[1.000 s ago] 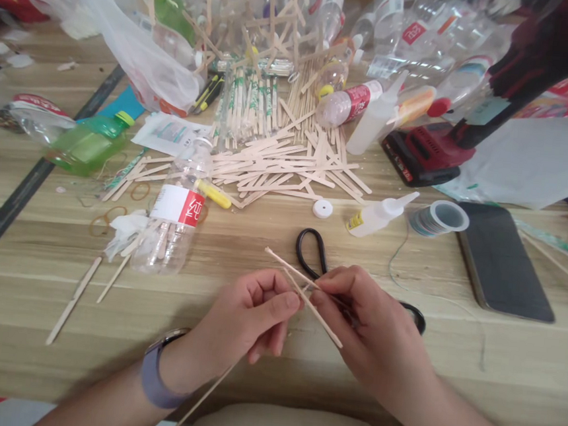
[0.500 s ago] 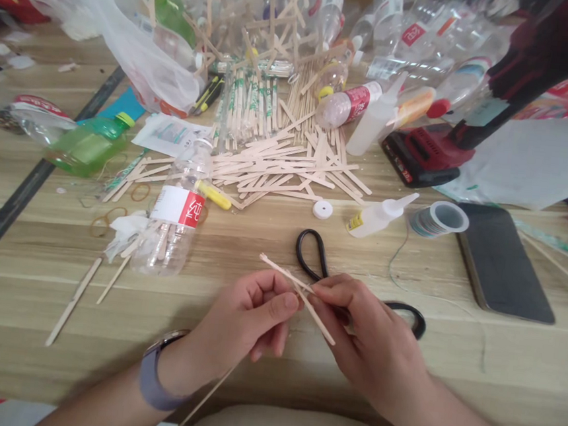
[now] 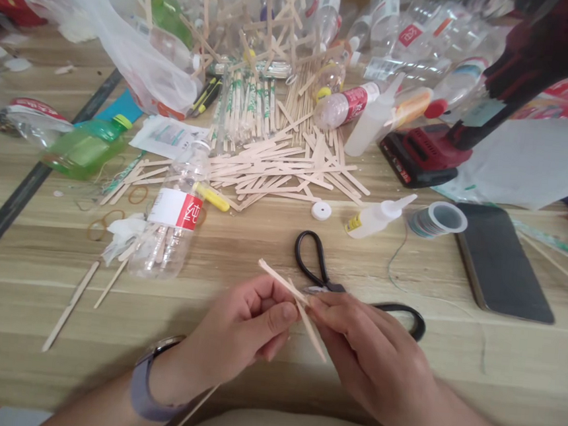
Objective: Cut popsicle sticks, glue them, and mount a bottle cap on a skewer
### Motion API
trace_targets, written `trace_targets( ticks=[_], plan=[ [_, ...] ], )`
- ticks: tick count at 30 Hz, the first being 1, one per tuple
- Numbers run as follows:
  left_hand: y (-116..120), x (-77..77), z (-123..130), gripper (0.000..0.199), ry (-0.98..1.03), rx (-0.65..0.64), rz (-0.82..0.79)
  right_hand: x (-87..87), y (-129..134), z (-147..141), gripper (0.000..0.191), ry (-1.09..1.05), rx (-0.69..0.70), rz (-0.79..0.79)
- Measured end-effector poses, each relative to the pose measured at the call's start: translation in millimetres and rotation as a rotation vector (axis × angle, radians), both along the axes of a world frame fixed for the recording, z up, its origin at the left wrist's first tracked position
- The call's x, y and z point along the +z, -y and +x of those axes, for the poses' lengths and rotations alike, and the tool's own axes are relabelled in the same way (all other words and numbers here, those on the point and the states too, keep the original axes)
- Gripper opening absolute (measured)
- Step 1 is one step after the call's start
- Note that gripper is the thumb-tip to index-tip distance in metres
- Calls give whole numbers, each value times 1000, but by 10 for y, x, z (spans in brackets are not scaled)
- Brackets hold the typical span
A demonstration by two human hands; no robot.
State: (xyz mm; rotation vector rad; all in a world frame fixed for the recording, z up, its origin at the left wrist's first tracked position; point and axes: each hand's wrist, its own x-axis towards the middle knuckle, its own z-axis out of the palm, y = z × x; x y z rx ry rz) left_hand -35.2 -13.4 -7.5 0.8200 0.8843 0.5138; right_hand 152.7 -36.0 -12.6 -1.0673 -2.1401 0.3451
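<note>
- Craft sticks (image 3: 278, 278), 2 of them, were held crossed in both hands, toward 6 o'clock from mid-view.
- Left hand (image 3: 238, 332) was curled, thumb and fingers pinching near the crossing; right hand (image 3: 376, 353) was nearly closed, fingertips gripping the sticks.
- Crossing looked done; bonding could not be told. A loose stick pile (image 3: 288, 167) was left at 12 o'clock from the hands.
- Clear bottle (image 3: 172, 208), 10 o'clock: sticks showed through it, inside or behind, unclear. Glue bottle (image 3: 370, 220), 1 o'clock: fill unclear. Thread spool (image 3: 425, 221), 2 o'clock: thread wound on.
</note>
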Motion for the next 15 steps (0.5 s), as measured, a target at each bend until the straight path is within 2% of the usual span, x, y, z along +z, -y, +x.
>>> trace_targets(
  ticks=[8, 15],
  plan=[
    [32, -49, -12, 36, 44, 28, -65, 6, 8, 36, 36, -22, 57, -46],
    [46, -75, -31, 37, 102, 51, -131, -18, 46, 28, 32, -120, 84, -105]
  ],
)
